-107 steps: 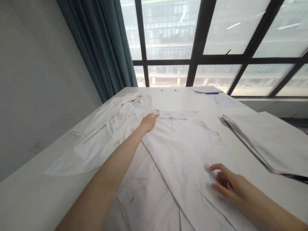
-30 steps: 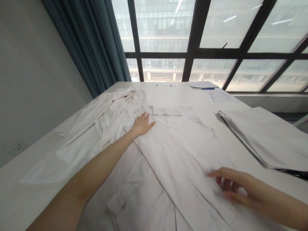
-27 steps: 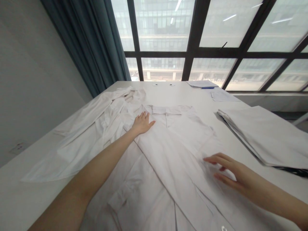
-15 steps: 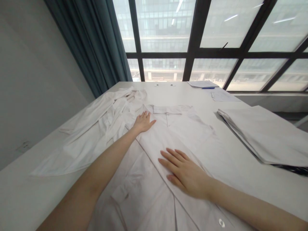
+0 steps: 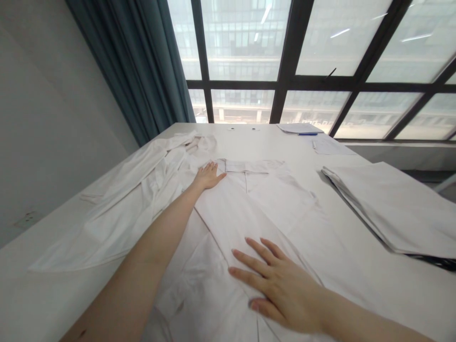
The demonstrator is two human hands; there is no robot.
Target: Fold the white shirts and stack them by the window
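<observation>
In the head view, a white garment (image 5: 270, 199) lies spread face-up in the middle of the worktop (image 5: 249, 137), collar (image 5: 245, 166) at the far end and squared off. One front panel is laid diagonally across the body. By the look of it the smoothing is well along, while the near-left part is still creased and the full length remains unfolded.

The left hand (image 5: 207, 175) rests flat just beside the collar, fingers nearly together. The right hand (image 5: 281, 285) lies palm-down on the near front panel, fingers spread. Neither pinches any cloth.

The fabric looks thin and pale, with soft wrinkles. The rumpled white cloth (image 5: 142, 190) at left may be a separate piece. A folded stack (image 5: 392, 204) sits at right, well apart.
</observation>
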